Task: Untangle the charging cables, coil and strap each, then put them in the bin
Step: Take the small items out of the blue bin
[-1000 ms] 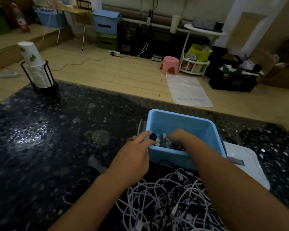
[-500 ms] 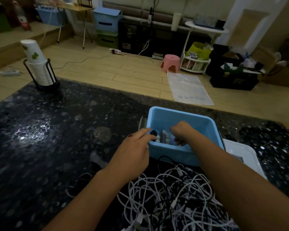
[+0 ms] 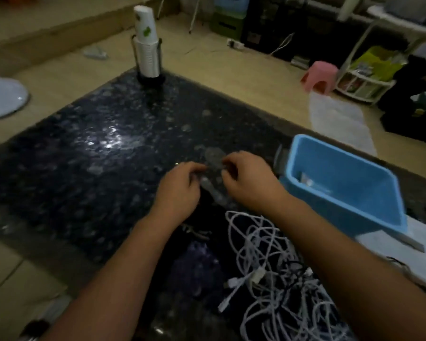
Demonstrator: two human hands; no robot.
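head view: only one camera here, and it's pretty blurry
left hand: over the dark speckled table, fingers curled in with the tips pinched together toward the other hand; can't tell what's between them, too smeared
right hand: just beside the left one, fingers curled the same way, thumb and fingertips close; whether it actually grips anything I can't tell
between the hands: a faint pale blur sits on the table under them, can't make out what it is
cables: big tangled heap of white charging cables with a few black ones mixed in, lying on the table near the person, under the right forearm, apart from both hands
bin: light blue plastic bin on the table to the right of the hands, something small and pale in its bottom
cup stack: paper cups in a black holder at the far table corner
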